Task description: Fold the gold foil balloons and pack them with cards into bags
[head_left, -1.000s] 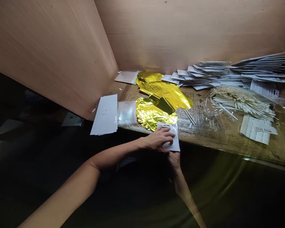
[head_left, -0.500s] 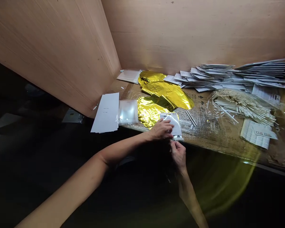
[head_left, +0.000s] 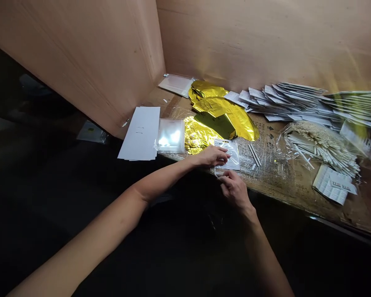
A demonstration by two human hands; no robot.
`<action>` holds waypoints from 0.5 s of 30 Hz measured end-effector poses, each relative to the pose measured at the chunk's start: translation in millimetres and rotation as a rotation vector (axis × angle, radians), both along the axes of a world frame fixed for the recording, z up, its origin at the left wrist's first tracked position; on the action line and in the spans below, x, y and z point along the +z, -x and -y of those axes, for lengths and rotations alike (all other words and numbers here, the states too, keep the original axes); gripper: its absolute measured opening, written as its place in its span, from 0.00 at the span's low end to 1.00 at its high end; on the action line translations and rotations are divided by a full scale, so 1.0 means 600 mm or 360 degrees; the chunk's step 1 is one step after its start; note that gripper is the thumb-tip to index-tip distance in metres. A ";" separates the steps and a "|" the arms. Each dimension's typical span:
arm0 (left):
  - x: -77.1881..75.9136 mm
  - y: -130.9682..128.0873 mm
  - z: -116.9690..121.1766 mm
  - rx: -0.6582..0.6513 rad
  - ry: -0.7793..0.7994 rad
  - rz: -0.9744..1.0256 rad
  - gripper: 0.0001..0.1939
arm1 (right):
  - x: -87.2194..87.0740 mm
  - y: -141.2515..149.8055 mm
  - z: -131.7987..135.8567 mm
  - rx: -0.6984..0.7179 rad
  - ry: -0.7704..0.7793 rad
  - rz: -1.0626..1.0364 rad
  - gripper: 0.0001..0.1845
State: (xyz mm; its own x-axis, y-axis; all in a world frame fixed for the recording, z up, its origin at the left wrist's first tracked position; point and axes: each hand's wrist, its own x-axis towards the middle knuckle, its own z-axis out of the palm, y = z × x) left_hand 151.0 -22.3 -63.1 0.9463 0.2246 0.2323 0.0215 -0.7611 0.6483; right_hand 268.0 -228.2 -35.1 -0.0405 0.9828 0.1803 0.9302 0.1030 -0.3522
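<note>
At the table's front edge lies a clear plastic bag (head_left: 234, 159) with a white printed card inside. Across its left part rests my left hand (head_left: 214, 156), palm down, fingers stretched over the plastic. My right hand (head_left: 234, 187) is closed in a pinch at the bag's near end, where a strip of clear film shows beside the fingertips. Gold foil sheets (head_left: 239, 119) lie just behind the bag. Two white sticks (head_left: 254, 155) are to its right.
Left of the foil are clear empty bags (head_left: 170, 135) and white paper sheets (head_left: 142, 134). Packed flat bags (head_left: 284, 101) are heaped along the back panel. At right lie a bag of white sticks (head_left: 327, 144) and folded leaflets (head_left: 330, 185). The table's front edge (head_left: 281, 202) borders darkness.
My left fingers remain on the bag. The right hand has turned, and the bright strip at the bag's near end now appears flattened. The view has shifted and tilted slightly.
</note>
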 end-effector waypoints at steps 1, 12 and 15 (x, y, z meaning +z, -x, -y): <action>0.000 0.000 0.000 0.0005 -0.0016 -0.0009 0.07 | 0.001 -0.001 -0.004 -0.0028 -0.0049 -0.0007 0.14; 0.020 0.018 0.009 -0.0044 -0.0026 -0.0054 0.09 | 0.019 -0.053 0.066 -0.0443 -0.0127 -0.1116 0.21; 0.020 0.033 0.018 -0.0196 -0.0094 -0.0125 0.09 | 0.013 -0.089 0.162 -0.0534 0.0174 -0.0902 0.26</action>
State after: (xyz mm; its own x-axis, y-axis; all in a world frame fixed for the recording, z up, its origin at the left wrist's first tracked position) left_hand 130.9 -33.2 -51.4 0.9817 0.0937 0.1657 -0.0256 -0.7977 0.6026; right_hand 321.2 -325.2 -27.1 0.3424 0.9394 -0.0180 0.5734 -0.2241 -0.7881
